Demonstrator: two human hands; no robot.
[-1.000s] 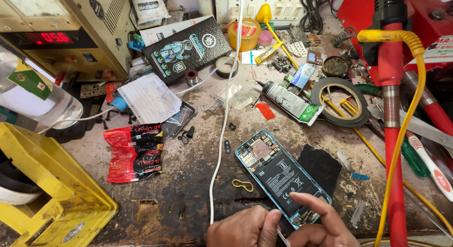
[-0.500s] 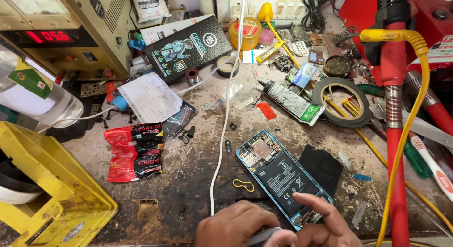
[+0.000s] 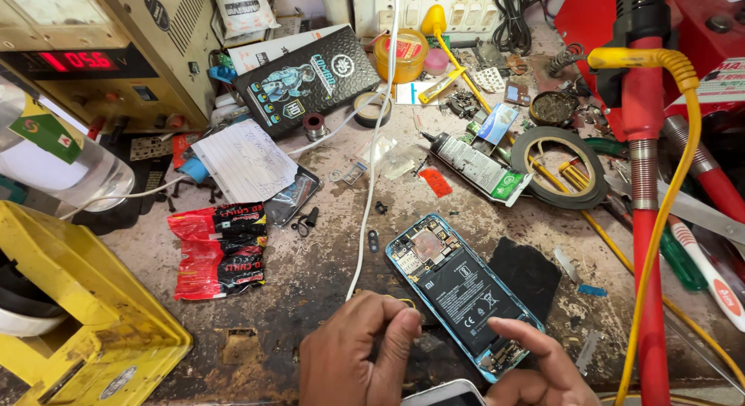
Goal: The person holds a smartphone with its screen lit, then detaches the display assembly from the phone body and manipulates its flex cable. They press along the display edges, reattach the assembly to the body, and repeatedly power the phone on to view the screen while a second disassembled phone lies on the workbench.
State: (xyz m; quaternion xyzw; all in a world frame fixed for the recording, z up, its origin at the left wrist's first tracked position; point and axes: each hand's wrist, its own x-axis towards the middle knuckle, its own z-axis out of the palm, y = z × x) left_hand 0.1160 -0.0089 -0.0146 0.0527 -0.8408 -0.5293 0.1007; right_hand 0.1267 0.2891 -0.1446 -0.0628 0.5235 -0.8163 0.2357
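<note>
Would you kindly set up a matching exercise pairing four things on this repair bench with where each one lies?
Things:
1. opened phone
2. red snack wrapper
3. roll of black tape
4. yellow crate

Places:
A. at the bench's left edge
B. right of the glue tube
C. between the left hand and right hand
D. below the handwritten paper

Pairs: 1-C, 2-D, 3-B, 4-A

Opened phone (image 3: 459, 291): glossy blue plastic frame, matt black battery, bare metal shields; worn, stained wooden bench (image 3: 310, 274); crinkled glossy red foil packet (image 3: 219, 249); matt yellow plastic crate (image 3: 85, 313).
</note>
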